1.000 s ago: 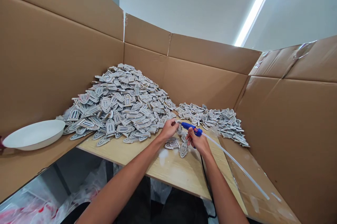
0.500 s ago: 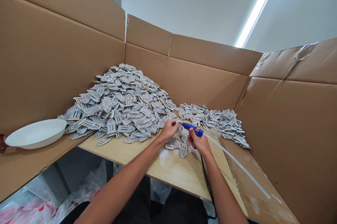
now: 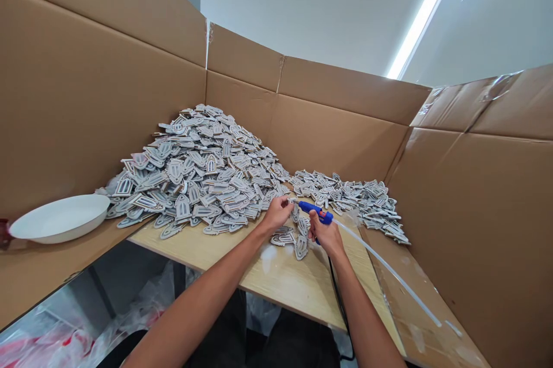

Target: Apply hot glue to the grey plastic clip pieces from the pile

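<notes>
My right hand (image 3: 326,234) is closed around a blue glue gun (image 3: 313,210), its nozzle pointing left. A long translucent glue stick (image 3: 389,269) sticks out of the gun's back end, and a black cord (image 3: 336,293) hangs from its handle. Close to the nozzle, my left hand (image 3: 279,212) has its fingers pinched together; what they hold is mostly hidden, perhaps a small pale piece at the tip. Below the two hands lie several loose grey arch-shaped pieces (image 3: 301,246) on the wooden board (image 3: 276,281).
A tall heap of grey arch-shaped pieces (image 3: 207,166) rises at the left, with a lower heap (image 3: 371,207) at the back right. A white oval dish (image 3: 60,219) stands far left. Cardboard walls (image 3: 337,132) enclose the table. A short glue stick piece (image 3: 453,328) lies at right.
</notes>
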Tool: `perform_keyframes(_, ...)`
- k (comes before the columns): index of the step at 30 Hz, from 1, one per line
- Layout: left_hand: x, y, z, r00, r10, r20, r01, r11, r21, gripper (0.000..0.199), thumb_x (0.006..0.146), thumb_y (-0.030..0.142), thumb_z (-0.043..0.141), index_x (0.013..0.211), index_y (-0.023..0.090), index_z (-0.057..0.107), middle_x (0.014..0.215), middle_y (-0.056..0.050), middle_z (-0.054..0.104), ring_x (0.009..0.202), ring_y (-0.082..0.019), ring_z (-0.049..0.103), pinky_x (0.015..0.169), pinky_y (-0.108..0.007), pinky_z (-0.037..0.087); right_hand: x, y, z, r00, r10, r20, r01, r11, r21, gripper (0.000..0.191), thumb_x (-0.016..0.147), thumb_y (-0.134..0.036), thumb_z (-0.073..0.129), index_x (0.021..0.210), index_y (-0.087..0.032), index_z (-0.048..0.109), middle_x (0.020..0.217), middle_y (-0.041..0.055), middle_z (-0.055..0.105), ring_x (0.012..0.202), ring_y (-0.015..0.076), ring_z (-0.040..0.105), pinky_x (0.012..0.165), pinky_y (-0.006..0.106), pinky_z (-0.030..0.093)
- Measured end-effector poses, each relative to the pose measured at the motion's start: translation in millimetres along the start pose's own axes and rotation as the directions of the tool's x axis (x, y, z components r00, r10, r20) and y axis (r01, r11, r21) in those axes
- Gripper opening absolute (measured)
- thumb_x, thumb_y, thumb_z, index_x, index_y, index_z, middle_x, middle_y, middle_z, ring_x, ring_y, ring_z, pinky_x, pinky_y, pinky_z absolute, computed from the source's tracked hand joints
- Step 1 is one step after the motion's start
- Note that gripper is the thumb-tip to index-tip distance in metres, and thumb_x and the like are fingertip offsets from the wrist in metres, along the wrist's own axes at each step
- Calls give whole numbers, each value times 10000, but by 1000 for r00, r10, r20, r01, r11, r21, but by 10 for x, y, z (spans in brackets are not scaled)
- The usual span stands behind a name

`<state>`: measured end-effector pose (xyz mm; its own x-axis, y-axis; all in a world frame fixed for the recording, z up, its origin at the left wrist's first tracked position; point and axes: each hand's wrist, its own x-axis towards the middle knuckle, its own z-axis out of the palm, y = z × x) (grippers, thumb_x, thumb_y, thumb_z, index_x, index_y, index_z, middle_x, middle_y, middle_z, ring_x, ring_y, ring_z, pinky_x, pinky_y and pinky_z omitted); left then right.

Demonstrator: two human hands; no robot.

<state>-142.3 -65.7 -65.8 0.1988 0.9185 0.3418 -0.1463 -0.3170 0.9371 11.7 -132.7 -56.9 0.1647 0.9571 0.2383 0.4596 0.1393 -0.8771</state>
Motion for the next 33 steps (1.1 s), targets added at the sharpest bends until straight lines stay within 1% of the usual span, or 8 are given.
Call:
perform_keyframes(5,10,-38,10,1000,-5,-3,5,1000,-4,143,732,250,600,627,167,550,533,50,476,491,-92,409,517,-220,295,-9,17,11,1000,-7,14,8,999,-38,676,770,-871,432,509,-248,463,438,22,559,405,157,528,458,266,389)
perform_keyframes(10,-14,-10,-16,992,117,-55,-104,976,194,172,771,217,577,611,160,550,551,42,475,542,-102,417,550,-229,290,-6,60,57,999,8,-33,-13,990,-141,675,745,-862,444,530,-232,565,397,0,482,378,149,457,438,279,343)
perform_keyframes(15,-115,10,87,983,182,12,-176,931,320,200,784,167,558,588,169,518,551,48,433,544,-103,377,550,-242,264,-2,38,86,979,-178,-98,152,962,-226,620,753,-774,519,561,-195,629,499,31,569,514,167,516,507,278,362)
perform_keyframes(17,-146,13,145,979,200,35,-200,916,347,192,783,151,557,595,171,524,558,45,443,547,-106,385,556,-246,267,-8,10,67,956,-234,-178,195,958,-210,599,748,-763,544,595,-191,637,542,40,601,554,177,540,532,281,384)
perform_keyframes(20,-133,45,122,977,181,-109,-130,922,364,138,793,144,565,659,172,561,598,33,497,571,-118,443,577,-246,308,0,-26,0,922,-105,-373,83,994,-75,638,742,-815,524,609,-196,609,500,21,562,465,149,489,470,277,367)
perform_keyframes(26,-3,264,-434,887,122,-445,-12,970,242,115,761,151,666,829,180,579,677,21,592,612,-129,568,620,-232,426,106,-38,-130,843,199,-501,82,871,484,673,615,-871,639,679,-214,506,559,-25,574,454,115,532,362,209,337)
perform_keyframes(30,134,593,-1020,836,195,-513,63,895,442,98,758,157,684,729,174,591,718,-24,655,668,-157,614,663,-257,452,141,-11,-109,854,215,-473,82,843,532,678,584,-859,678,691,-211,510,541,-41,542,517,132,586,347,185,329)
perform_keyframes(33,316,895,-1443,862,202,-466,172,747,642,83,752,163,690,692,166,633,723,-44,681,709,-187,632,722,-290,467,147,38,-69,896,169,-412,52,880,473,671,637,-871,626,682,-210,513,541,-33,554,498,125,572,351,193,329)
